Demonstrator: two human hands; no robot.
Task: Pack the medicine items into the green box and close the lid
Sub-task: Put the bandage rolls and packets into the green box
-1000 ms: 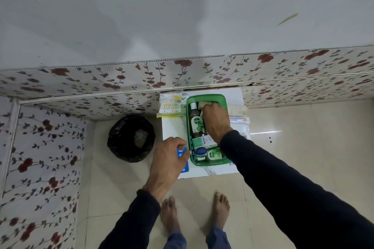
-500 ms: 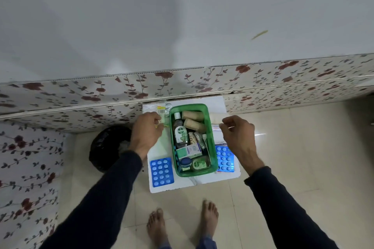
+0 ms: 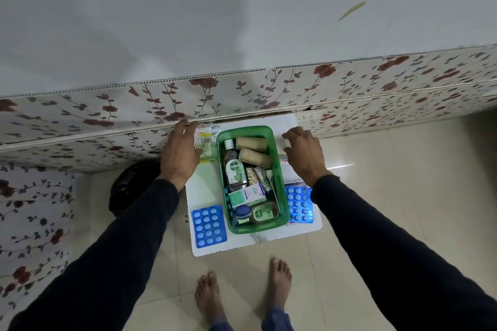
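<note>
The green box (image 3: pixel 280 169) stands lidless on a small white tabletop (image 3: pixel 207 183). Inside it lie a large Dettol bottle (image 3: pixel 234 169), two beige bandage rolls (image 3: pixel 251 144), an Optibox carton (image 3: pixel 248 196), a blue-capped jar (image 3: pixel 242 212) and a small Dettol bottle (image 3: pixel 262 213). My left hand (image 3: pixel 180 153) lies flat over the left part of a cotton swab pack (image 3: pixel 205 140), left of the box. My right hand (image 3: pixel 304 153) hovers with spread fingers over a white packet (image 3: pixel 289 169), right of the box. Blue blister packs lie at front left (image 3: pixel 208 226) and at right (image 3: pixel 298 204).
A black bin bag (image 3: pixel 129 185) sits on the floor left of the tabletop. A floral wall panel (image 3: pixel 242 88) runs right behind the tabletop. My bare feet (image 3: pixel 242 290) stand on the tiled floor in front of it.
My left hand left the front-left blister pack and went back to the swab pack. My right hand came out of the box and moved to its right side.
</note>
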